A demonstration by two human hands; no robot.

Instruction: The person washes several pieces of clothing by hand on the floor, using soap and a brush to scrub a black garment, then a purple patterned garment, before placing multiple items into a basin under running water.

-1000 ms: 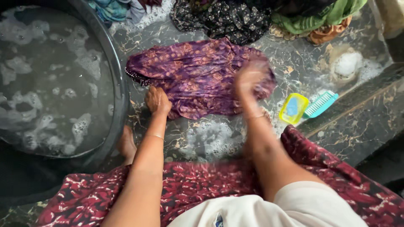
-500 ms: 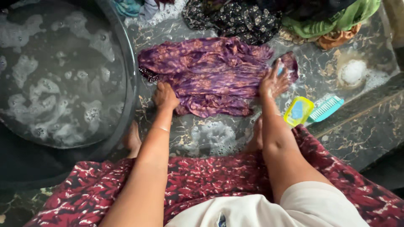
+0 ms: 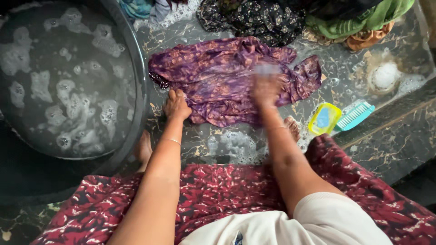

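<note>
A wet purple patterned garment (image 3: 218,77) lies spread on the dark marble floor. My left hand (image 3: 176,104) presses down on its lower left edge, fingers curled onto the cloth. My right hand (image 3: 265,88) is over the middle of the garment and is blurred by motion. A pale bluish smear shows at its fingertips; I cannot tell whether it holds something. My bare feet (image 3: 144,147) rest on the soapy floor just below the garment.
A big dark basin (image 3: 143,90) of sudsy water fills the left. A yellow soap dish (image 3: 323,119) with blue soap and a teal brush (image 3: 356,115) lie right of the garment. Black (image 3: 254,18) and green (image 3: 354,22) clothes are heaped behind. A foam lump (image 3: 385,76) sits far right.
My right hand has swept from the garment's right end back to its middle, and the right sleeve now lies spread out. My left hand stays pressed on the same edge.
</note>
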